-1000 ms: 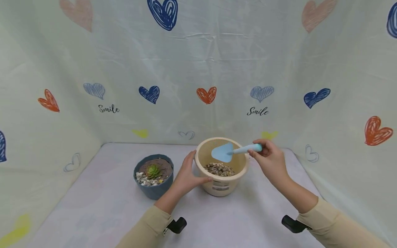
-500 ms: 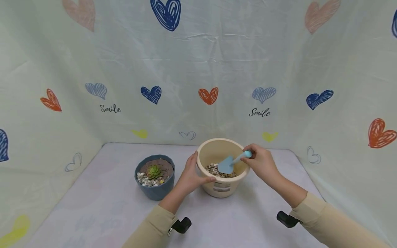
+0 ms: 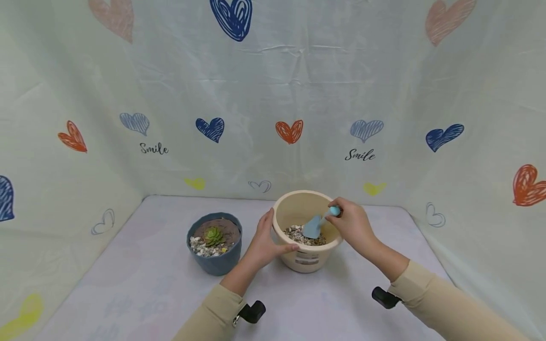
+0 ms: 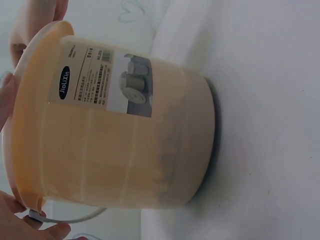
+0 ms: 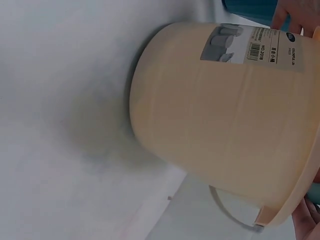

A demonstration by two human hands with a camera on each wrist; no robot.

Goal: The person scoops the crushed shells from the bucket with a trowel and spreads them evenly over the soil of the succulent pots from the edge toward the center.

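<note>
Down comes the blue trowel [image 3: 313, 228], from above to the gravel [image 3: 293, 232] in the bucket [image 3: 300, 208] | right hand [image 3: 354, 226] pinches trowel, left hand [image 3: 261, 244] grips bucket | scooping, seemingly; blade depth unclear | next calls for a level lift

From farther back, the head view looks forward and down over the table [image 3: 315, 308]; both wrist views, tipped sideways, face the bucket [image 4: 100, 150] close up, sharing its label [image 4: 102, 79].
</note>
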